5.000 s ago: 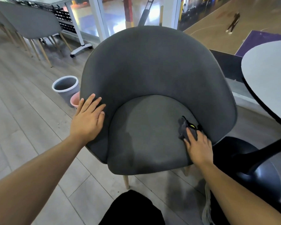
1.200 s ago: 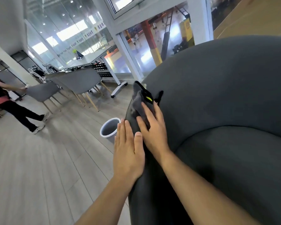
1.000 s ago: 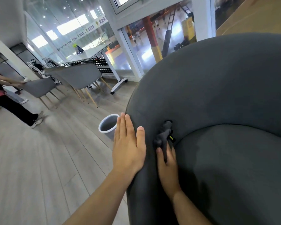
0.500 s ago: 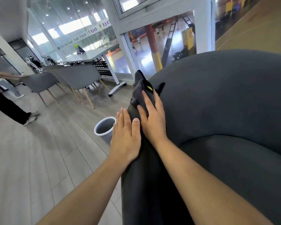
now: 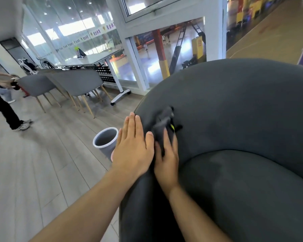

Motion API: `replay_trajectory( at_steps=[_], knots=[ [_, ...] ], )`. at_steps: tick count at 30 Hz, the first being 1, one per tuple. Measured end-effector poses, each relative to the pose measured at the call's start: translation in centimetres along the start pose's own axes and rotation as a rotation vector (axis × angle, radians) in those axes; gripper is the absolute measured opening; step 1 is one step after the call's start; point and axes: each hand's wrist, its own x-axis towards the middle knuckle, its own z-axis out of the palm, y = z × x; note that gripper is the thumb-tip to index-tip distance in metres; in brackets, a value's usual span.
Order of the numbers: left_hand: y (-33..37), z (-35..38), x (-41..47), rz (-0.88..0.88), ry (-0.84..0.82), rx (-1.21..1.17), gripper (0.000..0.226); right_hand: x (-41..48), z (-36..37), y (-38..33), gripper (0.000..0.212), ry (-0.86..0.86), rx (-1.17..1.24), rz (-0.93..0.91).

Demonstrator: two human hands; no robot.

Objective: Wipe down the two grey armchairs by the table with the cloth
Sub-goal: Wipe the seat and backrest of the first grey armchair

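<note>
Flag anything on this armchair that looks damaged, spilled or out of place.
Nothing stands out. The armchair looks intact, the cloth lies under the right hand on its inner wall, the left hand rests flat on the rim, and the grey bin stands upright.

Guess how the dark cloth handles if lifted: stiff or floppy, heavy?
Probably floppy: the cloth lies bunched in folds under the right hand. Likely light: that flat hand alone seems to hold it against the curved side of the armchair. Loose ends stick out, so it would probably droop.

head cam | looks down-forward | close over armchair (image 5: 234, 110) | edges seemingly warped
</note>
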Motion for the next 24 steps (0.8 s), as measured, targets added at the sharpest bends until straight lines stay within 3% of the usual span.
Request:
replay_trajectory(
  at_steps=[2, 6, 9, 14, 16, 20, 24],
  knots=[
    [0.3, -0.2, 1.3, -0.015, 0.002, -0.040, 0.070, 5.9, 0.8, -1.6, 0.053, -0.060, -0.082, -0.119],
    [0.8, -0.3, 4.6, 0.002, -0.003, -0.064, 0.064, 13.9, 0.3, -2.6, 0.050, 0.002, -0.459, -0.227],
    [1.0, 0.2, 5.5, 0.042, 0.021, 0.038, 0.066, 13.2, -0.5, -0.4, 0.052, 0.041, -0.458, -0.259],
    [0.7, 0.8, 4.8, 0.110, 0.100, 0.143, 0.071, 0.4, 0.6, 7.1, 0.053, 0.254, -0.078, 0.347],
    [0.6, 0.9, 4.9, 0.119, 0.106, 0.159, 0.069, -3.9, 0.4, 8.0, 0.055, 0.243, -0.034, 0.466],
    [0.9, 1.1, 5.0, 0.115, 0.112, 0.191, 0.075, -2.0, -0.1, 6.7, 0.050, 0.248, -0.021, 0.390],
    [2.1, 1.0, 5.8, 0.109, 0.120, 0.178, 0.078, 7.8, -1.1, 1.3, 0.053, 0.138, -0.118, 0.115]
  ],
)
